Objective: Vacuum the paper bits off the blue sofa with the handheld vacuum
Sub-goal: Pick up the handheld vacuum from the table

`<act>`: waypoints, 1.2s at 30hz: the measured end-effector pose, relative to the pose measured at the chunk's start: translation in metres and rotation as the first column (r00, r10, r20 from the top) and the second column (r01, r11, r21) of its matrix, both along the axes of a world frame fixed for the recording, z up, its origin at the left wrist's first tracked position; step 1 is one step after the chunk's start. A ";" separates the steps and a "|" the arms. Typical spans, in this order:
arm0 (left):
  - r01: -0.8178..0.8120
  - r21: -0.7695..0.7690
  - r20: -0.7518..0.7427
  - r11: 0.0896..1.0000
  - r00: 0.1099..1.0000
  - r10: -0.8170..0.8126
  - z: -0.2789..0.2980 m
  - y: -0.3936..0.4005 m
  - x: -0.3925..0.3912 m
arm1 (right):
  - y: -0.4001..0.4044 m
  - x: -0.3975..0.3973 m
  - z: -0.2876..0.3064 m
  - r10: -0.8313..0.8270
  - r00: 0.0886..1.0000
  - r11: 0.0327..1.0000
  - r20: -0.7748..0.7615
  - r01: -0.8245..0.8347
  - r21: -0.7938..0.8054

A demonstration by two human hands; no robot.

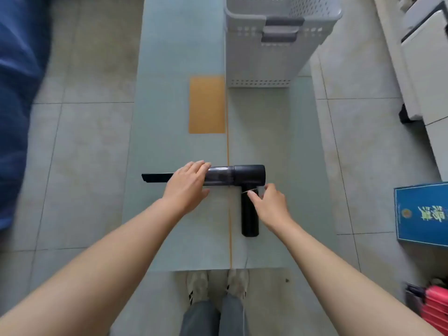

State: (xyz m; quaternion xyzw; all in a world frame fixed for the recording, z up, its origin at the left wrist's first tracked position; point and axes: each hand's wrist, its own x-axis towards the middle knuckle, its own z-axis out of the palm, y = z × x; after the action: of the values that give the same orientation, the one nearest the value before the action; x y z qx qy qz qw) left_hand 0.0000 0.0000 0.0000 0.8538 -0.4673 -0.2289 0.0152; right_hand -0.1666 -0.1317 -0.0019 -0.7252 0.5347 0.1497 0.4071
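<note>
Black T-shaped handheld vacuum (242, 178) lies on the pale green table (174, 93), left hand (188, 185) draped over its barrel, right hand (269, 202) loosely curled at its grip; blue sofa (17, 93) at nine o'clock unvacuumed.

It looked like a lived-in home room, with pale floor tiles (80, 146), a long glass-topped table (174, 69) carrying a grey plastic laundry basket (271, 52), a blue sofa (17, 93) at the left, and white cabinets (426, 76) on the right.
</note>
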 end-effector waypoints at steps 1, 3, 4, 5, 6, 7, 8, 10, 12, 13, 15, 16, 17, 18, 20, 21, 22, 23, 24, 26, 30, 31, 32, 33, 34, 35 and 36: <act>0.014 0.017 0.010 1.000 1.000 -0.014 -0.007 -0.003 0.000 | 0.002 0.001 -0.006 -0.009 1.000 1.000 -0.020 0.009 0.015; 0.004 0.017 0.003 1.000 1.000 -0.004 -0.024 -0.007 0.001 | 0.003 0.002 -0.023 -0.025 0.998 0.999 -0.057 0.026 0.027; 0.005 0.017 -0.001 1.000 1.000 -0.005 -0.031 -0.009 0.001 | 0.004 0.002 -0.028 -0.028 0.997 0.999 -0.069 0.031 0.039; 0.002 0.019 -0.002 1.000 1.000 -0.001 -0.037 -0.011 0.001 | 0.005 0.002 -0.034 -0.031 0.997 0.998 -0.069 0.034 0.043; 0.001 0.019 0.001 1.000 1.000 -0.001 -0.043 -0.013 0.000 | 0.007 0.002 -0.039 -0.034 0.997 0.998 -0.073 0.037 0.045; -0.001 0.018 0.010 1.000 1.000 0.001 -0.049 -0.015 0.000 | 0.007 0.002 -0.043 -0.031 0.997 0.999 -0.071 0.034 0.041; -0.011 0.015 0.022 1.000 1.000 0.011 -0.050 -0.016 0.001 | 0.008 0.003 -0.044 -0.026 0.997 0.999 -0.074 0.029 0.036; -0.029 0.027 0.029 0.999 0.999 0.028 -0.057 -0.018 0.001 | 0.008 0.004 -0.050 -0.037 0.997 0.998 -0.070 0.040 0.044; -0.031 0.036 0.035 0.999 0.999 0.030 -0.061 -0.021 0.002 | 0.008 0.006 -0.053 -0.061 0.997 0.997 -0.055 0.063 0.053; -0.027 0.045 0.041 0.999 0.999 0.025 -0.062 -0.021 0.003 | 0.008 0.006 -0.054 -0.069 0.996 0.996 -0.049 0.072 0.060; -0.021 0.048 0.047 0.999 0.999 0.019 -0.062 -0.022 0.004 | 0.007 0.007 -0.054 -0.074 0.996 0.994 -0.045 0.077 0.075; -0.026 0.049 0.046 0.998 0.999 0.024 -0.061 -0.022 0.004 | 0.007 0.006 -0.054 -0.074 0.996 0.993 -0.053 0.078 0.084; -0.022 0.052 0.047 0.998 0.999 0.020 -0.059 -0.022 0.005 | 0.006 0.006 -0.052 -0.073 0.996 0.993 -0.053 0.078 0.092; -0.019 0.047 0.048 0.999 0.999 0.016 -0.056 -0.021 0.005 | 0.005 0.006 -0.049 -0.076 0.996 0.992 -0.050 0.080 0.100; -0.023 0.018 0.053 1.000 0.998 0.022 -0.046 -0.021 0.006 | 0.004 0.008 -0.039 -0.090 0.996 0.990 -0.024 0.092 0.106; -0.028 0.005 0.053 1.000 0.998 0.028 -0.037 -0.021 0.008 | 0.003 0.009 -0.030 -0.096 0.995 0.989 -0.009 0.096 0.111; -0.035 -0.009 0.054 0.999 0.998 0.035 -0.028 -0.020 0.010 | 0.003 0.011 -0.021 -0.098 0.995 0.988 0.005 0.097 0.117; -0.045 -0.022 0.052 0.999 0.998 0.046 -0.017 -0.020 0.012 | 0.002 0.012 -0.011 -0.100 0.995 0.988 0.024 0.096 0.124; -0.060 -0.031 0.045 0.998 0.997 0.061 -0.005 -0.019 0.015 | 0.002 0.014 0.001 -0.106 0.994 0.986 0.041 0.100 0.133; -0.103 -0.068 0.026 0.992 0.994 0.105 0.031 -0.016 0.019 | 0.001 0.019 0.036 -0.107 0.991 0.986 0.084 0.095 0.139; -0.202 -0.131 -0.023 0.971 0.979 0.201 0.107 -0.004 0.026 | 0.003 0.028 0.108 -0.096 0.983 0.986 0.156 0.073 0.148; -0.226 -0.157 -0.030 0.961 0.974 0.224 0.129 0.001 0.027 | 0.005 0.031 0.129 -0.096 0.977 0.985 0.192 0.065 0.160; -0.252 -0.181 -0.036 0.951 0.968 0.250 0.149 0.006 0.028 | 0.008 0.032 0.150 -0.098 0.970 0.982 0.223 0.057 0.181; -0.279 -0.207 -0.042 0.938 0.960 0.276 0.170 0.014 0.027 | 0.011 0.033 0.171 -0.097 0.962 0.978 0.255 0.045 0.203; -0.304 -0.237 -0.043 0.923 0.952 0.302 0.193 0.022 0.026 | 0.016 0.034 0.194 -0.085 0.954 0.976 0.288 0.022 0.216; -0.322 -0.272 -0.041 0.907 0.945 0.323 0.212 0.031 0.025 | 0.020 0.034 0.215 -0.075 0.944 0.975 0.322 0.001 0.224; -0.340 -0.310 -0.037 0.888 0.937 0.346 0.231 0.040 0.023 | 0.025 0.034 0.235 -0.060 0.934 0.974 0.352 -0.022 0.225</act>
State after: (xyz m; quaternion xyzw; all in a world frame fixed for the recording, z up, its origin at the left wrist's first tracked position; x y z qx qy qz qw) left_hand 0.0234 0.0403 0.2307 0.9119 -0.3394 -0.1376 0.1852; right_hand -0.1330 -0.1071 0.2327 -0.6844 0.4386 0.0716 0.5780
